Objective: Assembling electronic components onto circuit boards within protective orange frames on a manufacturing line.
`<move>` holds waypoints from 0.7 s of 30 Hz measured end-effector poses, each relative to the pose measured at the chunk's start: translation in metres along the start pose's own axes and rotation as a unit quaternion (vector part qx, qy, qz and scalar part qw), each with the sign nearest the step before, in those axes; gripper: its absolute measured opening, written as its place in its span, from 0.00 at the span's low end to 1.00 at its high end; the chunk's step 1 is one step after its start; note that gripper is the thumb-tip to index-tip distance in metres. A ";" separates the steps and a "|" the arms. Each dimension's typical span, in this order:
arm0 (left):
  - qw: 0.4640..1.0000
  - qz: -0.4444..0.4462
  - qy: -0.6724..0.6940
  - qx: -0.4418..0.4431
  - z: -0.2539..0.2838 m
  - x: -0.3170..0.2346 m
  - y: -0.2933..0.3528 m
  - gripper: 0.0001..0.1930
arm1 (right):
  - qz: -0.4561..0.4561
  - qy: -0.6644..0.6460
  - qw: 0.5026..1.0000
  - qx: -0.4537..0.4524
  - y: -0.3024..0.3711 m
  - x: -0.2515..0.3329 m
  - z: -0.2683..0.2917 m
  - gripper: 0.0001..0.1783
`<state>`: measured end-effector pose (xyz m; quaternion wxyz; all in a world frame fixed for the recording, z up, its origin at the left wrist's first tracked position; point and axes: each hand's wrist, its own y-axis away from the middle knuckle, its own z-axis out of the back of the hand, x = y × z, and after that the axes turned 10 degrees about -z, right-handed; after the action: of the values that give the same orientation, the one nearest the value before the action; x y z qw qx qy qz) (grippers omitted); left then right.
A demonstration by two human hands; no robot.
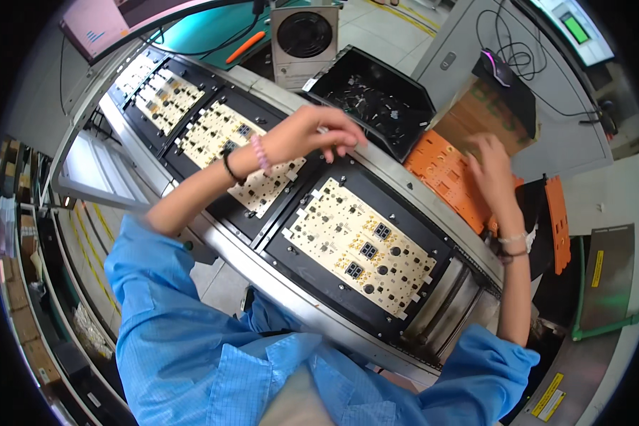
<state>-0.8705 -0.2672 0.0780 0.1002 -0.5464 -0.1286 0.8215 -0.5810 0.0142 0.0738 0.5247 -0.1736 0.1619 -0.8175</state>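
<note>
My left hand (318, 133) hangs above the conveyor, by the near corner of a black parts bin (376, 99). Its fingers are loosely bent and apart, with nothing visible in them. My right hand (491, 170) is over an orange perforated plate (444, 174), thumb and fingers spread; whether it touches the plate I cannot tell. Between my arms lies a cream circuit board (334, 227) in a black carrier (298, 266), bearing several small black square and round parts. A second cream board (224, 131) sits in the carrier to the left, partly hidden by my left forearm.
More boards (170, 99) line the conveyor rail (224, 248) at far left. Beyond the rail stand a fan unit (304, 42) and an orange-handled tool (246, 47). At right are a cardboard box (490, 113), a mouse (497, 67) with its cable, and another orange plate (557, 224).
</note>
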 end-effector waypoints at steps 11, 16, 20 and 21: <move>0.999 -0.003 -0.047 0.004 -0.049 -0.007 0.024 0.10 | 0.039 -0.082 0.989 0.119 -0.082 0.079 -0.117 0.10; 0.979 -0.052 -0.178 0.088 -0.069 0.013 0.022 0.07 | 0.031 -0.131 0.989 0.055 -0.073 0.076 -0.116 0.07; 0.941 -0.146 -0.287 0.102 -0.080 0.027 0.020 0.06 | -0.028 -0.182 0.983 -0.002 -0.068 0.086 -0.109 0.07; 0.945 -0.148 -0.274 0.098 -0.081 0.028 0.020 0.05 | -0.031 -0.182 0.983 -0.002 -0.067 0.088 -0.105 0.07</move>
<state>-0.8074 -0.2690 0.0170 0.2347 -0.2630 -0.1491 0.9239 -0.7163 -0.0311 0.0210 0.5193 -0.3255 0.0598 -0.7879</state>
